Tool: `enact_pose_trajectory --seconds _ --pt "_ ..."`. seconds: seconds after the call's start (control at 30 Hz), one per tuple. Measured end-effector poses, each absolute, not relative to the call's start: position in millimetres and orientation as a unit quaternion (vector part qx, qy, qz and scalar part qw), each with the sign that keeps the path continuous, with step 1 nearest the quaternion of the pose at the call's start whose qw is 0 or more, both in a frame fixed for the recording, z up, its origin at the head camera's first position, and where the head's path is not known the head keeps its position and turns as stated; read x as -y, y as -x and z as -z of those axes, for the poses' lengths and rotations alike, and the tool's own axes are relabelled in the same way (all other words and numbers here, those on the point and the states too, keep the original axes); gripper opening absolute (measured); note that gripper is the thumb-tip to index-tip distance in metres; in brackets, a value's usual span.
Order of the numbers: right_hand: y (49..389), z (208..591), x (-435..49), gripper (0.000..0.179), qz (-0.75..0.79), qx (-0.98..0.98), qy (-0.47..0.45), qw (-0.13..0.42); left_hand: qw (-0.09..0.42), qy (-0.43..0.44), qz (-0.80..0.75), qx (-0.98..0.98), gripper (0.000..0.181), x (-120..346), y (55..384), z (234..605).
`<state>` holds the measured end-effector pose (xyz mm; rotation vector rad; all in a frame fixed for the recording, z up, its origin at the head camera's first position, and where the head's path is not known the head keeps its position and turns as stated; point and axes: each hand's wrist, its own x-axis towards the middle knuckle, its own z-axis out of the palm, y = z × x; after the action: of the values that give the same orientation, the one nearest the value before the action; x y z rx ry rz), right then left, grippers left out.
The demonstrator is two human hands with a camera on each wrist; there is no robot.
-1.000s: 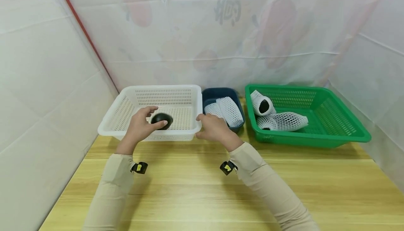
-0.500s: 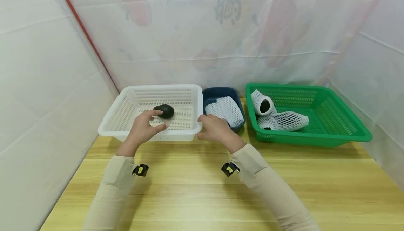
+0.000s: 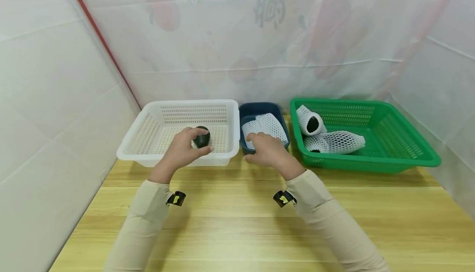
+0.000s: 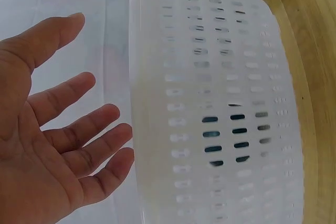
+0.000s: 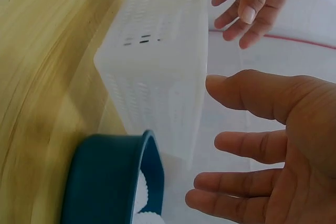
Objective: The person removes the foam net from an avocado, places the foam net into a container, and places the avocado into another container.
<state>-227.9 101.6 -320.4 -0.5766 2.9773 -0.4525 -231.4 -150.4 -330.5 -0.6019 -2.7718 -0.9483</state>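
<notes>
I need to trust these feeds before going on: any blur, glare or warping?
Head view: evenly lit, sharp, soft shadows under the sleeves, edges bowed by the wide lens. Left wrist view: white basket looms close, bulging and washed out. Right wrist view: right hand soft, close up.

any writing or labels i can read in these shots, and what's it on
Backdrop sheet: one dark printed character shows through, too blurred to read.
Wrist tags: a yellow mark on black, no letters legible.
White basket, blue tub, green basket, foam nets: no text visible.
</notes>
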Motion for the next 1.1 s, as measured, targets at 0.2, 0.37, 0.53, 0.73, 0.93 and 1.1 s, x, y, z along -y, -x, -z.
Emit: enact_pose_trajectory --seconds 0.2,0.37,0.53,0.73,0.93,1.1 --pt "229.0 317.2 -109.3 0.058 0.150 -0.971 0.182 0.041 0.060 0.215 0.315 0.923 0.051 139.5 231.9 332.4" --pt "230.0 314.9 -116.5 0.056 0.149 -0.971 0.183 0.039 0.068 0.234 0.303 0.921 0.050 130.4 231.5 332.5" --pt "230.8 312.8 -123.0 0.056 0.146 -0.973 0.178 0.037 0.066 0.251 0.292 0.921 0.051 121.4 230.2 332.6" --pt "231.7 309.6 -131.0 0.058 0.145 -0.974 0.171 0.038 0.057 0.259 0.290 0.920 0.051 109.2 228.2 333.3" --pt "233.9 307.9 -142.7 0.058 0.150 -0.973 0.171 0.038 0.054 0.264 0.276 0.923 0.051 97.8 227.1 333.6" --pt "235.6 306.2 -148.9 0.058 0.149 -0.974 0.167 0.029 0.055 0.273 0.274 0.921 0.050 90.3 224.8 335.2"
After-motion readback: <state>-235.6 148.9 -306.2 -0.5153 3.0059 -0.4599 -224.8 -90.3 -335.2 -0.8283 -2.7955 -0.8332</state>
